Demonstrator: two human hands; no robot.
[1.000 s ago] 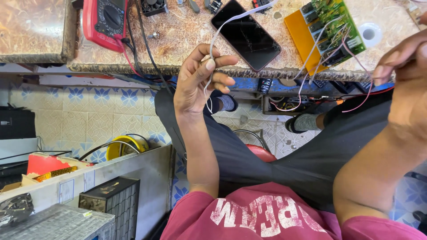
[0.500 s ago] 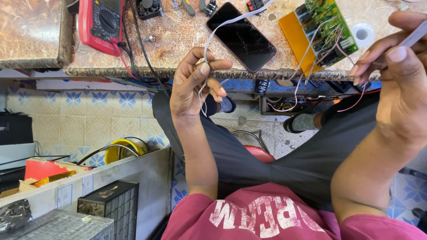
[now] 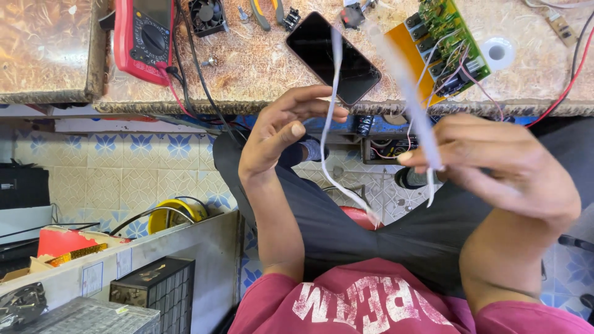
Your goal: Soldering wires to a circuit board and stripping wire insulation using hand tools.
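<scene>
Both hands mid-frame on thin white flat cable: left hand fingers loosely curled round it, right hand pinching blurred end; black phone above.

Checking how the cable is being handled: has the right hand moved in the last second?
Yes. The right hand has come in from the frame's right edge toward the phone, drawing the white cable along.

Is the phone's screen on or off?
Off: the phone lies face up on the workbench, its screen plain black.
</scene>
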